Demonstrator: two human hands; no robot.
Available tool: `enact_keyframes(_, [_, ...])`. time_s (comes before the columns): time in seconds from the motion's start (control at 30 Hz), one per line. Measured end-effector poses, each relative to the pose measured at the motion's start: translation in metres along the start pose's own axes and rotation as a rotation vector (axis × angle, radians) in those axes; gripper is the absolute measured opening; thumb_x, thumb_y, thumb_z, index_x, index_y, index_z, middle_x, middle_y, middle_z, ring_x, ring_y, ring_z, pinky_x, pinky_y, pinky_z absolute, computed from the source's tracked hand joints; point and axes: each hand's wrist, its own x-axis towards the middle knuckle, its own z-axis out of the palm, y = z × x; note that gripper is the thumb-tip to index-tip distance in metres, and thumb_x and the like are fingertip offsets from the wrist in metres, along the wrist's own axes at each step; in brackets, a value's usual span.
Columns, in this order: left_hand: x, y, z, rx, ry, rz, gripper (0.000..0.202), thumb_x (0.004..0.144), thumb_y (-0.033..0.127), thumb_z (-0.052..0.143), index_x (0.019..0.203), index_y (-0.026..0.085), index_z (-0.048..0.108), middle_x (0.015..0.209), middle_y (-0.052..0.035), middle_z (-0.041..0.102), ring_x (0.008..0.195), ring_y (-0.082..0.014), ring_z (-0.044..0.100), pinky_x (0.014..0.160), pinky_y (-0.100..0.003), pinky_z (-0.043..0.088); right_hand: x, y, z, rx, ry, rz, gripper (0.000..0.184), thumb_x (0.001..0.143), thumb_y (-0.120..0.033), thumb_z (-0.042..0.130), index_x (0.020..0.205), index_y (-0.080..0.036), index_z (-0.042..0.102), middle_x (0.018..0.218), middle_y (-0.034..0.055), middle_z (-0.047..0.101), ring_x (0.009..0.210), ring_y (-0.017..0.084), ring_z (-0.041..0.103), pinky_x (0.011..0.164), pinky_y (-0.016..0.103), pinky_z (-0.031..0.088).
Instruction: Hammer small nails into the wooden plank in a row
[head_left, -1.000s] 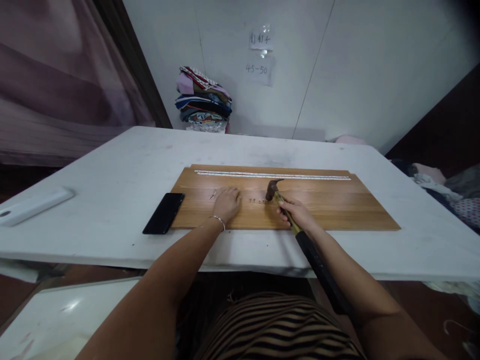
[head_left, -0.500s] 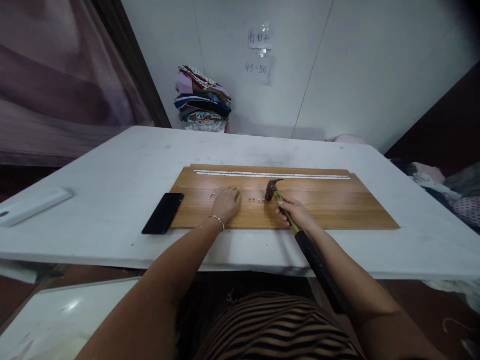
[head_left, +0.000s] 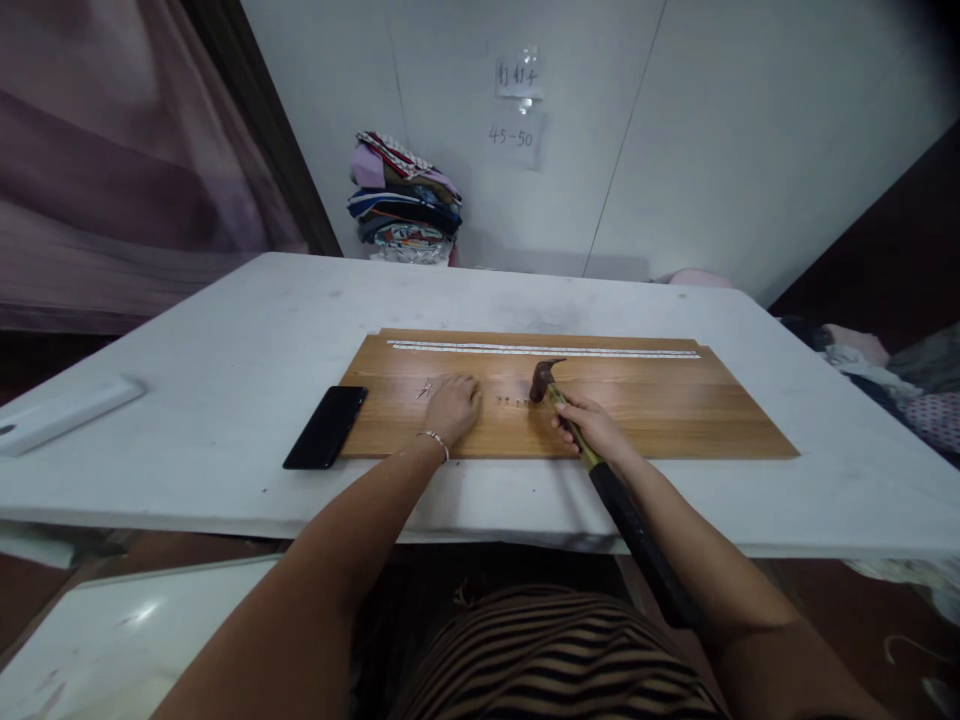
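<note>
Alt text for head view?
A person's right hand grips a hammer, its head beside a row of nails on a wooden board; the left hand rests on the board near loose nails. A black phone lies at the board's left edge.

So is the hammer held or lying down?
Held: the right hand grips the hammer near its head; I cannot tell whether that touches the wooden board.
</note>
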Motion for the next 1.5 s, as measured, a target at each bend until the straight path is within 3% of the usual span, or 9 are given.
enact_keyframes(1.5, [-0.0001,-0.0009,0.0016,-0.01,-0.004,-0.004,0.023,0.097,0.022,0.048,0.101,0.017,0.07,0.116,-0.0141,0.071,0.116,-0.0266,0.063,0.107,-0.039,0.046,-0.0012,-0.0069,0.0003,-0.012,-0.025,-0.012,0.035,0.068,-0.039,0.076,0.094,-0.023,0.058,0.066,-0.0061,0.058,0.044,0.007,0.042,0.035,0.019,0.029])
